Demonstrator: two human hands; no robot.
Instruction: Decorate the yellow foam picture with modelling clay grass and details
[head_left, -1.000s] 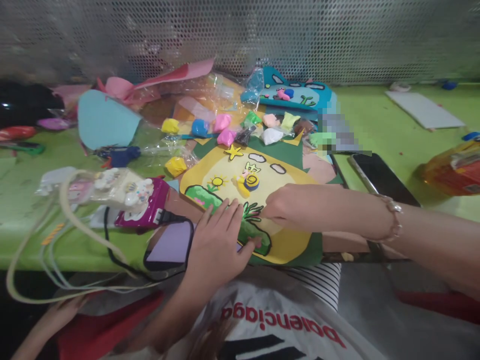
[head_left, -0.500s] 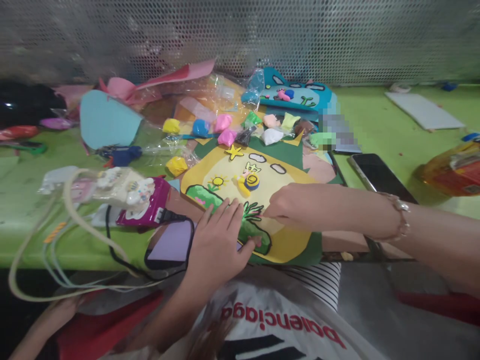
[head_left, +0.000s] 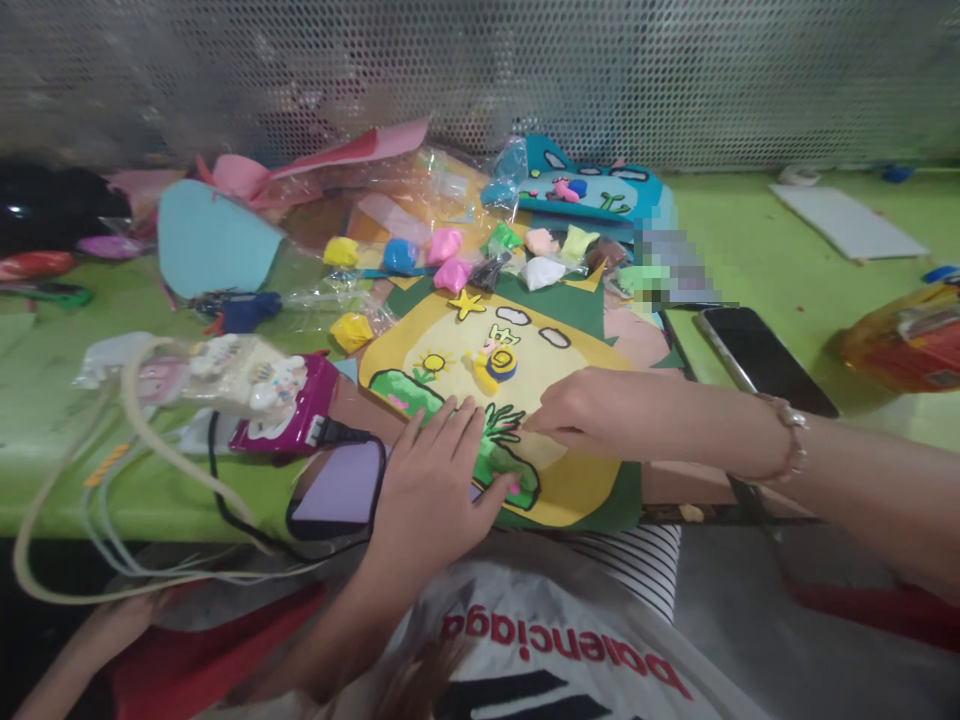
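Observation:
A yellow paper picture point(head_left: 577, 480) lies on green card at the table's front edge, with a clay snail point(head_left: 499, 365), a yellow star point(head_left: 466, 303), a sun and green clay grass point(head_left: 504, 425). My left hand point(head_left: 439, 480) rests flat on its lower left part, fingers spread, thumb by a pink bit on the green clay. My right hand point(head_left: 566, 410) is closed in a pinch, its fingertips at the right side of the grass. What it pinches is too small to name.
Small clay packets point(head_left: 453, 273) lie behind the picture, near a blue clay picture point(head_left: 637, 195). A phone point(head_left: 765, 360) and a bottle point(head_left: 907, 340) are at the right. A magenta power strip point(head_left: 319, 400) with looping cables sits left. Another person's arm point(head_left: 97, 640) shows lower left.

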